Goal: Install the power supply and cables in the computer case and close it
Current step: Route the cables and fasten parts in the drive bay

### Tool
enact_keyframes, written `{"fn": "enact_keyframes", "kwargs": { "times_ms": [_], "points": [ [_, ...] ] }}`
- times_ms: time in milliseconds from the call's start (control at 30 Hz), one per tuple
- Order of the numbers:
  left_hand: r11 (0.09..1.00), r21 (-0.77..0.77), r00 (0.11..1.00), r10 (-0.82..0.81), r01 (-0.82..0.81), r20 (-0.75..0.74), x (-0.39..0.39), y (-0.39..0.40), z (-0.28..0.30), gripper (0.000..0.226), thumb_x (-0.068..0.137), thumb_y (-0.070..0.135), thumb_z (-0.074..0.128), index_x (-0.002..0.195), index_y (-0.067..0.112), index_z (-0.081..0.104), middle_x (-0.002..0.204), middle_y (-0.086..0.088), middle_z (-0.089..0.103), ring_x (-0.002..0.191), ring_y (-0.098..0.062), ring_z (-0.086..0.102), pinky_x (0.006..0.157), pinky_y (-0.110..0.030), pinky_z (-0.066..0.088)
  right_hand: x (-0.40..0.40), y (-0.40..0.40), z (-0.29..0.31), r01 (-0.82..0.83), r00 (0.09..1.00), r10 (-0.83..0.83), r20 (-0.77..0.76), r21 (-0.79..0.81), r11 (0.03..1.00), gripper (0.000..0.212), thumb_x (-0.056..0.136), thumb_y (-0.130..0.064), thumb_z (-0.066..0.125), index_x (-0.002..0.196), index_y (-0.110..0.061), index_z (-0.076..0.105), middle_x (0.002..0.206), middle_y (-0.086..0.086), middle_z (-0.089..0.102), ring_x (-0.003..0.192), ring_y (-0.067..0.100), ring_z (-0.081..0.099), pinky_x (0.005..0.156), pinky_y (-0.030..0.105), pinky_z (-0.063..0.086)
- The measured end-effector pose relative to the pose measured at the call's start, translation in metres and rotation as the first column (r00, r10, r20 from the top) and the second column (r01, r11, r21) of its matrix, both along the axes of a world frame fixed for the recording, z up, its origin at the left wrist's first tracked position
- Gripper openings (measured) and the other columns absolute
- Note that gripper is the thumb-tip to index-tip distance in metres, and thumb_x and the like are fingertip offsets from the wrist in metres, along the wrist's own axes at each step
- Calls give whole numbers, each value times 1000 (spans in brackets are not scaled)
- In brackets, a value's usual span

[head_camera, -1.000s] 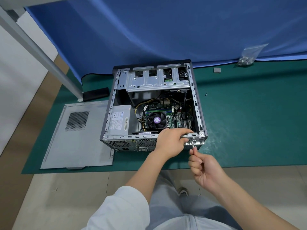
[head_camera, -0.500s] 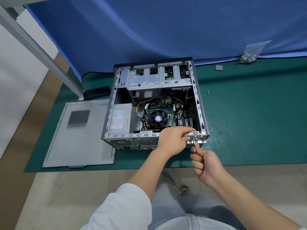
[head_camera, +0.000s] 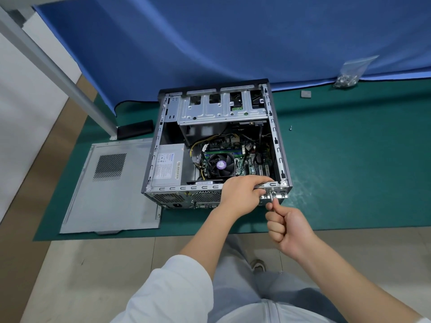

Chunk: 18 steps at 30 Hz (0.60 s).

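The left hand (head_camera: 242, 192) grips the rear rim of the open computer case (head_camera: 217, 145), fingers curled over it. Just below them, the right hand (head_camera: 288, 227) pinches a small screw (head_camera: 271, 196) at the bracket; it could slip and drop.

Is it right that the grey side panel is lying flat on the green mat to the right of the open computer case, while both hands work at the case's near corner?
Not quite. The head view shows the grey side panel lying flat on the green mat to the left of the open computer case, not the right. The rest holds: the left hand and the right hand are both at the case's near corner.
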<state>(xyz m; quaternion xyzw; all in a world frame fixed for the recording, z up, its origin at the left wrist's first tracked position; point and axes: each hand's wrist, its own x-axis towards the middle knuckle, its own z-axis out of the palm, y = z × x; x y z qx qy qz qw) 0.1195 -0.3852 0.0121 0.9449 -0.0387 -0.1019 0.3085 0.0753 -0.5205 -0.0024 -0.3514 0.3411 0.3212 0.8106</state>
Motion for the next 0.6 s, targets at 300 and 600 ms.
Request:
{"fn": "enact_keyframes", "kwargs": {
  "times_ms": [300,600],
  "points": [
    [1000,5,996,7,-7,-84,4,-2,3,32,91,30,58,117,47,61,100,13,71,92,-8,60,60,-21,33,-1,16,2,-50,976,148,162,-494,868,34,100,-27,44,67,-15,45,42,-4,30,31,8,18,37,12,13],
    [1000,-15,997,25,-26,-78,2,-2,3,31,91,30,58,115,49,61,87,14,71,75,-7,60,56,-19,37,2,3,5,-62,998,64,24,-95,994,34,101,-33,39,71,-17,43,45,-9,21,28,4,14,33,13,6]
  ]
}}
